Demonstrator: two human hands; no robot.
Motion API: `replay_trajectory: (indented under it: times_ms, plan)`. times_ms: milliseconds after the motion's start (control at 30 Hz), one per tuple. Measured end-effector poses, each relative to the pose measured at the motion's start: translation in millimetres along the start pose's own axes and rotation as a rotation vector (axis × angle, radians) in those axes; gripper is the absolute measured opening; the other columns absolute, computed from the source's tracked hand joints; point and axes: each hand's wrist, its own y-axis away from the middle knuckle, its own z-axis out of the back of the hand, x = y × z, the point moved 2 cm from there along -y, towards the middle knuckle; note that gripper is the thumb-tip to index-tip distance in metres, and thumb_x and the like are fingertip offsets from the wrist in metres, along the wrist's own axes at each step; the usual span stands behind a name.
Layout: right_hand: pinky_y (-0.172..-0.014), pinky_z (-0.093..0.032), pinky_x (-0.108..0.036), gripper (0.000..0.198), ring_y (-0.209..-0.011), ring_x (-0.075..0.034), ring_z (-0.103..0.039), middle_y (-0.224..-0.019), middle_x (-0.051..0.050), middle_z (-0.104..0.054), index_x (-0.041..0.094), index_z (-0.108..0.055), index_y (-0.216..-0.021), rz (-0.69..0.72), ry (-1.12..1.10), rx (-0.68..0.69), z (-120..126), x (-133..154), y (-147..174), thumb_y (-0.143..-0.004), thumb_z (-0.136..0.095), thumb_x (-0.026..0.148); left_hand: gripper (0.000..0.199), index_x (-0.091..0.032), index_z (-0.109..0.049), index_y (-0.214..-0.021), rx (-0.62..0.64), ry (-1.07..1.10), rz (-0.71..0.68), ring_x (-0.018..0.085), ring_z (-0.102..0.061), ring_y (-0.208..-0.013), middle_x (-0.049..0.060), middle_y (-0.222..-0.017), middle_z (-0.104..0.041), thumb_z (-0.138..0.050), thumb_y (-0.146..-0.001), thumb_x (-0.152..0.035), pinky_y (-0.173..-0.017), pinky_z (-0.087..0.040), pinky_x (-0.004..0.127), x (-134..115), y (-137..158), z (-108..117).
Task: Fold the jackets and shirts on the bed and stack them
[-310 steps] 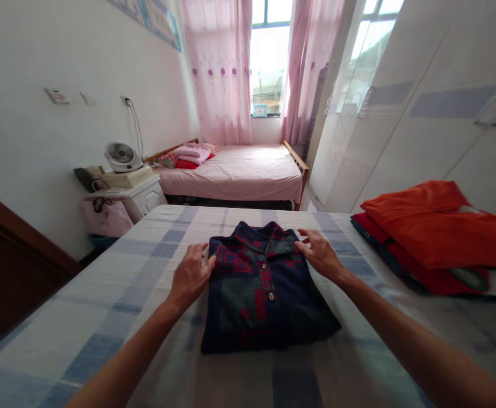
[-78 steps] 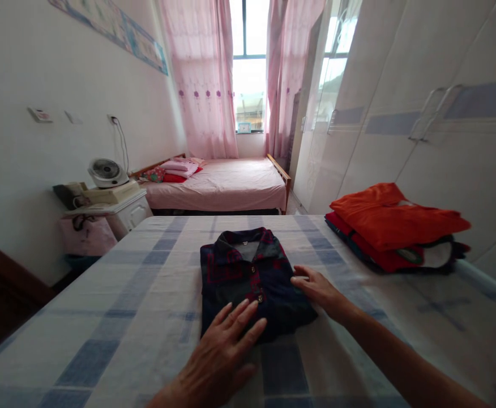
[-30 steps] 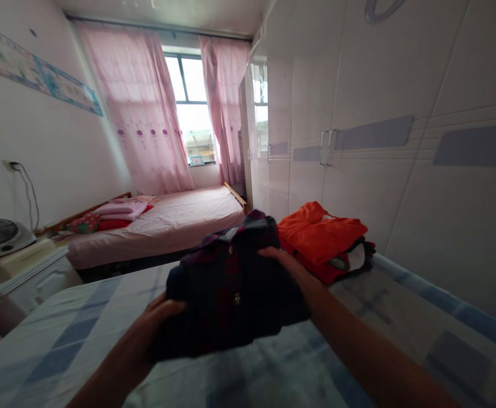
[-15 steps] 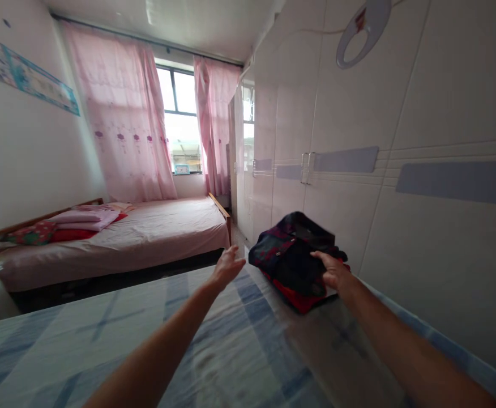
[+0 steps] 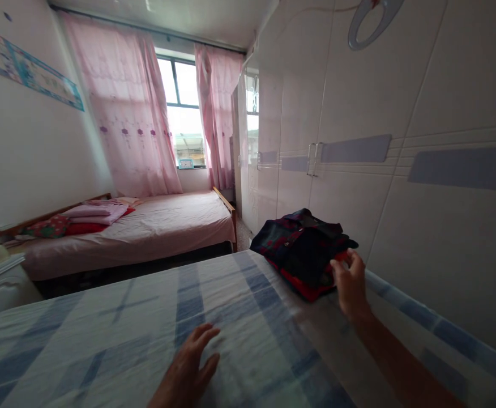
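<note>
A pile of folded clothes (image 5: 301, 243) lies on the far right part of the bed, its top piece a dark buttoned shirt with maroon patches. Bright red cloth (image 5: 305, 289) shows at the pile's lower front edge. At the right side of the pile is my right hand (image 5: 350, 280), thumb and fingers apart and slightly curved; nothing visible is gripped, and whether the fingertips touch the cloth is unclear. My left hand (image 5: 191, 362) is over the blue-and-white sheet (image 5: 146, 317) near the front, fingers spread, holding nothing.
A white wardrobe (image 5: 345, 209) with metal handles stands along the right, close behind the pile. Beyond a gap is another bed (image 5: 175, 218) with pink bedding, below pink curtains (image 5: 133, 107). A white cabinet (image 5: 8, 280) stands at the left edge.
My left hand has drawn back from beside the pile to the near part of the bed. My right hand has shifted from the shirt's top to the pile's right edge. The view has tilted slightly.
</note>
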Motion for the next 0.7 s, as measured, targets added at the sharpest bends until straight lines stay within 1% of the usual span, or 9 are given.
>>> replay_trajectory:
  times_ms: [67,100,167,233,300,367,467,567,700]
  plan:
    - [-0.108,-0.030,-0.041,0.055,-0.128,-0.024,-0.036,-0.137,-0.012,-0.038,0.017,-0.040,-0.128,0.220,0.090,-0.031,-12.3,10.6,37.4,-0.076,-0.052,0.030,0.035,-0.024,-0.062,-0.115,-0.036,-0.093,-0.027,0.023,-0.057,-0.115,0.009,-0.126,-0.059,-0.048,-0.084,-0.032,-0.096,-0.048,0.039,17.4,16.8,0.8]
    - [-0.108,-0.029,-0.041,0.054,-0.128,-0.024,-0.036,-0.138,-0.012,-0.037,0.018,-0.038,-0.130,0.289,0.100,0.043,-23.4,15.3,58.6,-0.078,-0.050,0.028,0.035,-0.024,-0.063,-0.114,-0.065,-0.135,-0.033,0.024,-0.057,-0.115,0.009,-0.126,-0.060,-0.048,-0.084,-0.033,-0.095,-0.049,0.039,25.2,23.2,1.3]
    - [-0.109,-0.027,-0.041,0.052,-0.130,-0.021,-0.034,-0.139,-0.010,-0.038,0.021,-0.037,-0.132,0.356,0.108,0.259,-50.0,21.0,102.6,-0.080,-0.044,0.023,0.034,-0.024,-0.064,-0.113,-0.132,-0.213,-0.043,0.024,-0.058,-0.113,0.009,-0.124,-0.061,-0.048,-0.084,-0.035,-0.092,-0.051,0.040,37.7,32.6,2.8]
    - [-0.109,-0.026,-0.042,0.050,-0.130,-0.022,-0.035,-0.137,-0.009,-0.042,0.022,-0.041,-0.129,0.375,0.177,0.504,-76.7,19.4,145.3,-0.079,-0.043,0.019,0.034,-0.023,-0.064,-0.111,-0.192,-0.293,-0.064,0.025,-0.058,-0.113,0.010,-0.124,-0.061,-0.049,-0.084,-0.035,-0.091,-0.051,0.041,47.4,39.5,4.3]
    - [-0.108,-0.027,-0.045,0.048,-0.130,-0.024,-0.035,-0.137,-0.009,-0.044,0.023,-0.046,-0.126,0.375,0.285,0.750,-98.7,10.1,182.5,-0.078,-0.045,0.019,0.034,-0.022,-0.065,-0.110,-0.228,-0.375,-0.086,0.026,-0.058,-0.113,0.010,-0.123,-0.062,-0.050,-0.083,-0.035,-0.091,-0.051,0.041,56.9,45.5,4.8]
    - [-0.106,-0.028,-0.047,0.046,-0.131,-0.026,-0.034,-0.138,-0.008,-0.045,0.025,-0.048,-0.124,0.390,0.391,0.946,-114.0,-3.4,211.3,-0.078,-0.048,0.021,0.034,-0.022,-0.066,-0.110,-0.235,-0.444,-0.104,0.027,-0.059,-0.113,0.011,-0.121,-0.063,-0.051,-0.082,-0.033,-0.091,-0.052,0.041,67.2,50.7,4.2]
    - [-0.107,-0.025,-0.046,0.037,-0.130,-0.025,-0.036,-0.134,-0.007,-0.049,0.025,-0.053,-0.118,0.535,0.497,1.097,-126.5,-18.9,236.7,-0.081,-0.050,0.023,0.034,-0.022,-0.066,-0.112,-0.210,-0.493,-0.149,0.028,-0.060,-0.111,0.011,-0.120,-0.064,-0.050,-0.083,-0.033,-0.089,-0.053,0.042,79.6,56.2,3.4]
    - [-0.106,-0.024,-0.040,0.032,-0.125,-0.021,-0.041,-0.130,-0.005,-0.053,0.024,-0.055,-0.114,0.670,0.522,1.138,-130.3,-22.6,244.0,-0.083,-0.050,0.022,0.035,-0.021,-0.065,-0.113,-0.195,-0.525,-0.180,0.027,-0.059,-0.111,0.011,-0.121,-0.064,-0.048,-0.084,-0.032,-0.089,-0.053,0.042,83.2,58.1,4.0]
    - [-0.105,-0.025,-0.036,0.033,-0.122,-0.020,-0.044,-0.129,-0.004,-0.054,0.024,-0.056,-0.115,0.675,0.479,1.140,-129.0,-19.5,240.4,-0.082,-0.054,0.025,0.035,-0.022,-0.065,-0.114,-0.209,-0.564,-0.205,0.025,-0.059,-0.112,0.010,-0.121,-0.064,-0.049,-0.084,-0.031,-0.090,-0.053,0.038,83.1,56.5,4.4]
